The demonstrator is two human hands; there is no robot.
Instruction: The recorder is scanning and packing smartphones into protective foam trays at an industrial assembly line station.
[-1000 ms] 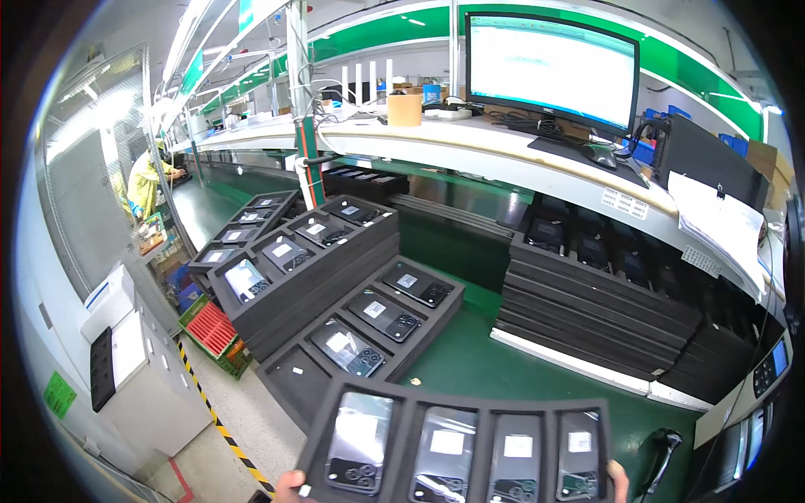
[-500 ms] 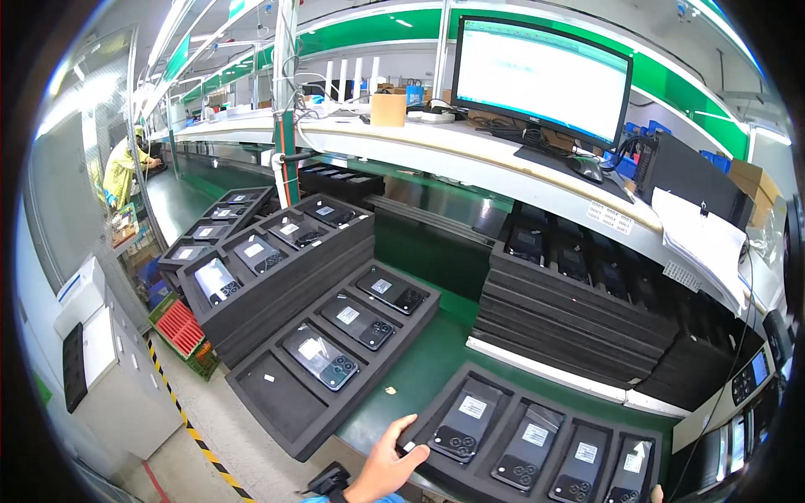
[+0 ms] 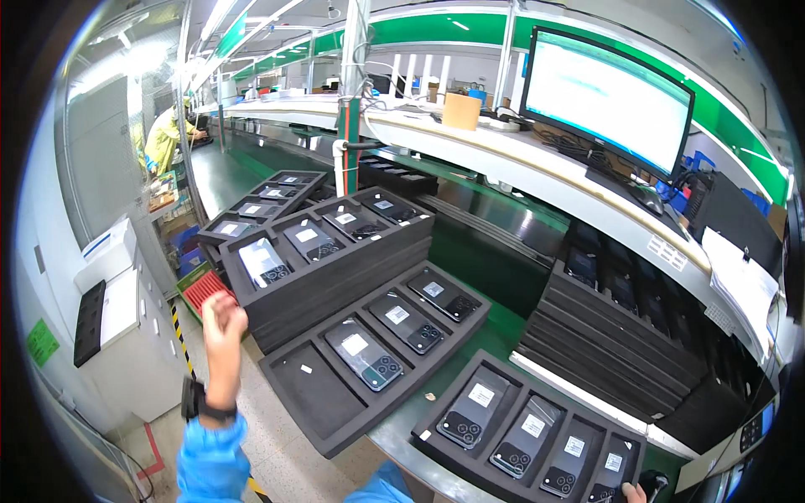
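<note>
My left hand [image 3: 225, 323] is raised over the aisle, left of the tray stack, fingers loosely bent and slightly blurred; nothing shows in it. Only the thumb side of my right hand [image 3: 635, 493] is visible at the lower edge, gripping the right end of the near black foam tray [image 3: 429, 426]. That tray bears a row of dark smartphones, including one smartphone [image 3: 475, 411] at its left end, each with a white label. Behind it lies another foam tray [image 3: 293, 411] with three smartphones and a vacant leftmost slot [image 3: 310, 386].
A stack of foam trays [image 3: 335, 285] with phones stands back left; another tall stack [image 3: 612, 352] is at right under the shelf. A monitor [image 3: 608, 101] and mouse [image 3: 646, 199] sit on the shelf. A red crate [image 3: 205, 289] and white cabinet [image 3: 138, 344] stand left. A person [image 3: 163, 138] works far left.
My left hand has let go of the near tray's left end and swung up and left over the aisle. My right hand stays at the tray's right end. The view has shifted left.
</note>
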